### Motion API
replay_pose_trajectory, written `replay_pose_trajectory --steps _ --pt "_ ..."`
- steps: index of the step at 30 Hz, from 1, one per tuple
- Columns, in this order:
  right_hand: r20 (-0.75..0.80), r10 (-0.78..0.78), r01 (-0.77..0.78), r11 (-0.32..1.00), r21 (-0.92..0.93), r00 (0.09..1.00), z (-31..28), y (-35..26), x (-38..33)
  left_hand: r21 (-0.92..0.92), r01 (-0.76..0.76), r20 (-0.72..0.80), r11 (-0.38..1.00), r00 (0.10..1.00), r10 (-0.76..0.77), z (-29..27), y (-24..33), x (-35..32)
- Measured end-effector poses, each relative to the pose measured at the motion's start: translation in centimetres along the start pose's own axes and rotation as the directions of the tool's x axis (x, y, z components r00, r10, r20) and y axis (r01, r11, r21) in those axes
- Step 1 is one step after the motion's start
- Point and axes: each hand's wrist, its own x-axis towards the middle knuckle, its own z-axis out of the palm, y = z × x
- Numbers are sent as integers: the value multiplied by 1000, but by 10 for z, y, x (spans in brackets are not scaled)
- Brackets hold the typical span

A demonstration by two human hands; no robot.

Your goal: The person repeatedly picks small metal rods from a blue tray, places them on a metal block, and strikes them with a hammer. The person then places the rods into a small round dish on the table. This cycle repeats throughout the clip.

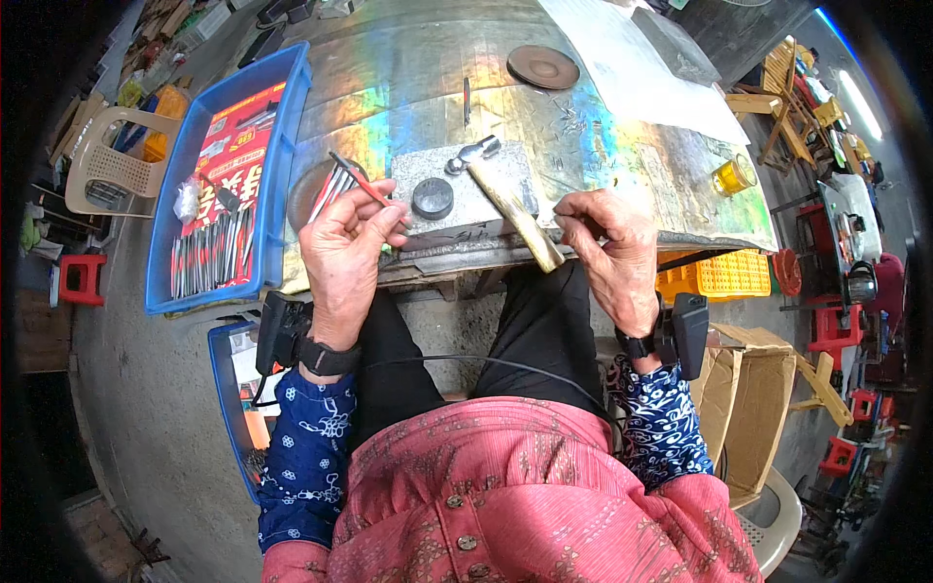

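Note:
My left hand [350, 243] pinches a slim red-and-black tool [358, 179] between thumb and fingers, its dark tip slanting up and away to the left. Several similar slim pieces [332, 190] lie just behind it on a round dark dish. My right hand [614, 253] is closed, fingers curled at the table's edge; whatever it may hold is hidden. A hammer [510, 212] lies between my hands, its metal head on a grey stone block [408, 167] and its pale handle reaching over the near edge. Left of the hammer, a round black puck [432, 198] sits on the block.
A blue tray [300, 97] with a red printed package and a row of slim tools stands at the left. Farther back are a single slim tool [466, 101] and a round brown dish [542, 66]. A yellow glass jar [734, 175] stands near the right edge.

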Motion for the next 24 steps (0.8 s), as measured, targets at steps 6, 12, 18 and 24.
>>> replay_pose_trajectory --steps 6,12,18,24 --pt "41 153 -158 950 269 987 19 -30 -10 -224 167 67 960 986 -155 7 11 -13" --pt "88 212 -225 806 547 973 38 -50 -13 -422 280 159 862 959 -234 14 17 -25" --pt "156 286 -315 682 661 946 46 -62 -18 -529 326 234 783 944 -234 17 20 -32" --pt "120 258 -275 731 624 959 49 -63 -18 -564 355 263 745 933 -246 17 23 -36"
